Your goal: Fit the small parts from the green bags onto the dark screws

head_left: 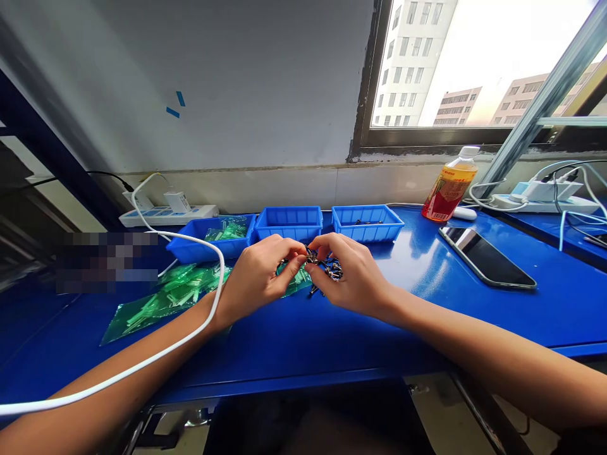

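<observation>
From where I stand, I can't read a single word or number. The drink bottle by the window has small print on its yellow-and-red label, too tiny to make out. The white power strip by the wall carries blue markings, and the white plug on it bears faint print, both just as unreadable to me.

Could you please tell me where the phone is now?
In the head view, the phone lies at the right on the blue table, nearer than the drink bottle, right of the right hand.
</observation>
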`<action>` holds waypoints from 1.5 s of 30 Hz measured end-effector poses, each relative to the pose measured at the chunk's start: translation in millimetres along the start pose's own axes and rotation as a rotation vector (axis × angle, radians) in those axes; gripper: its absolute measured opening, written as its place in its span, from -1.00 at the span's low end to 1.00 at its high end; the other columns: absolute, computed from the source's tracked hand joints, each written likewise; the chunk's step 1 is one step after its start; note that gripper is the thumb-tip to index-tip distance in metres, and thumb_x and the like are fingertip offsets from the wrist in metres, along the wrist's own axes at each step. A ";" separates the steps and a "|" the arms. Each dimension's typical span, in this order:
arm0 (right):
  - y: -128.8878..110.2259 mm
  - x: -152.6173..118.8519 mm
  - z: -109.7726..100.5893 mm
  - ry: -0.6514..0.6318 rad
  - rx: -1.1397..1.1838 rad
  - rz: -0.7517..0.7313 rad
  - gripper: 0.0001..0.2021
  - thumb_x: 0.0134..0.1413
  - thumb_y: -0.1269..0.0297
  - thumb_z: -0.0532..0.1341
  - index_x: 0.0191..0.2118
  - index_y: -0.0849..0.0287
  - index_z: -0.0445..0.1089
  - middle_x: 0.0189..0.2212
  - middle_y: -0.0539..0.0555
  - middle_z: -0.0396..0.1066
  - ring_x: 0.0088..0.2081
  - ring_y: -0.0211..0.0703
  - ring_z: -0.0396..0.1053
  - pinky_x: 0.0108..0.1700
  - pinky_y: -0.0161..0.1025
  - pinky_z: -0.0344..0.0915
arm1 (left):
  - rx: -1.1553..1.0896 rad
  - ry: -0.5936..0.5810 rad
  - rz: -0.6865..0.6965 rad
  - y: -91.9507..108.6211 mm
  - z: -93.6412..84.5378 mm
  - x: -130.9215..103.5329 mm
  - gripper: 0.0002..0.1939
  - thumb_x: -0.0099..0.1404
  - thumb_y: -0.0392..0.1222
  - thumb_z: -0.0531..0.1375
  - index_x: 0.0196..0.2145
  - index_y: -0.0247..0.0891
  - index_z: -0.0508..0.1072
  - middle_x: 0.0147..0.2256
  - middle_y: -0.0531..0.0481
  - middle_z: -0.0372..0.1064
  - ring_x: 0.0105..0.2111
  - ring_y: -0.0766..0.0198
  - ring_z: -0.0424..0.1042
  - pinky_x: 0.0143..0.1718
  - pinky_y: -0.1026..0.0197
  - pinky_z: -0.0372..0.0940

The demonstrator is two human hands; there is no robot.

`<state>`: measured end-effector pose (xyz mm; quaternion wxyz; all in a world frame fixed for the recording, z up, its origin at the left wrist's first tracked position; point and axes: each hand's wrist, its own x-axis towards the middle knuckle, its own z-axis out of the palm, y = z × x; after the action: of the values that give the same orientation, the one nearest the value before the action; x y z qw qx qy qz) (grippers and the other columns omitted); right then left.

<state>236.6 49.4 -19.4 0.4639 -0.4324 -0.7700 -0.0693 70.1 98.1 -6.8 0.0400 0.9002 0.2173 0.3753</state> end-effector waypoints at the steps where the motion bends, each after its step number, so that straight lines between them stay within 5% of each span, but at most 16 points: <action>1: 0.1 -0.1 0.1 0.001 0.002 -0.005 -0.88 -0.02 0.37 0.16 -0.28 0.19 0.28 -0.43 0.03 0.41 -0.41 -0.25 0.32 -0.36 -0.29 0.24 | 0.006 0.000 -0.004 0.2 -0.1 0.0 -0.81 0.29 -0.19 0.01 -0.32 -0.25 0.40 -0.45 0.00 0.41 -0.43 0.30 0.38 -0.38 0.27 0.26; 8: 1.3 1.0 -0.2 -0.019 -0.008 -0.019 -0.98 0.02 0.39 0.12 -0.39 0.17 0.26 -0.47 0.03 0.39 -0.43 -0.26 0.31 -0.37 -0.30 0.23 | 0.042 -0.030 -0.019 0.3 -0.3 -0.8 -0.75 0.31 -0.15 -0.03 -0.33 -0.24 0.41 -0.44 -0.01 0.42 -0.43 0.29 0.38 -0.38 0.26 0.25; 23: 4.3 1.2 0.3 -0.057 -0.078 -0.028 -0.76 0.13 0.33 0.04 -0.54 0.19 0.27 -0.61 0.02 0.33 -0.51 -0.25 0.23 -0.43 -0.28 0.14 | 0.063 0.006 0.072 -2.4 2.4 -1.9 -0.92 0.28 -0.28 0.05 -0.32 -0.26 0.34 -0.44 0.04 0.39 -0.44 0.33 0.37 -0.41 0.31 0.25; 30: 0.6 1.3 -0.3 -0.057 -0.019 0.056 -0.91 0.01 0.32 0.16 -0.31 0.17 0.29 -0.50 0.00 0.37 -0.45 -0.27 0.29 -0.39 -0.31 0.20 | 0.100 -0.015 0.057 -5.4 2.6 -1.0 -0.86 0.31 -0.28 -0.01 -0.32 -0.27 0.33 -0.44 0.02 0.38 -0.44 0.30 0.37 -0.41 0.29 0.25; 37: 2.4 1.1 1.1 -0.053 -0.013 0.021 -0.88 0.07 0.34 0.10 -0.46 0.16 0.24 -0.51 0.01 0.37 -0.47 -0.29 0.28 -0.41 -0.33 0.18 | 0.122 -0.063 0.003 -6.1 4.1 -0.7 -0.82 0.33 -0.25 -0.05 -0.33 -0.26 0.33 -0.43 0.02 0.37 -0.44 0.30 0.35 -0.41 0.29 0.24; 45: 3.7 0.8 2.0 -0.074 -0.044 0.034 -0.97 0.02 0.37 0.16 -0.41 0.16 0.28 -0.50 -0.01 0.38 -0.45 -0.28 0.30 -0.40 -0.34 0.19 | 0.127 -0.059 -0.010 -6.8 5.1 -0.8 -0.81 0.32 -0.26 -0.05 -0.31 -0.27 0.34 -0.43 0.02 0.38 -0.44 0.30 0.35 -0.40 0.27 0.24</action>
<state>237.8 53.2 -21.0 0.4264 -0.4581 -0.7775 -0.0623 70.7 104.4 -12.6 -0.0089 0.9105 0.2437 0.3340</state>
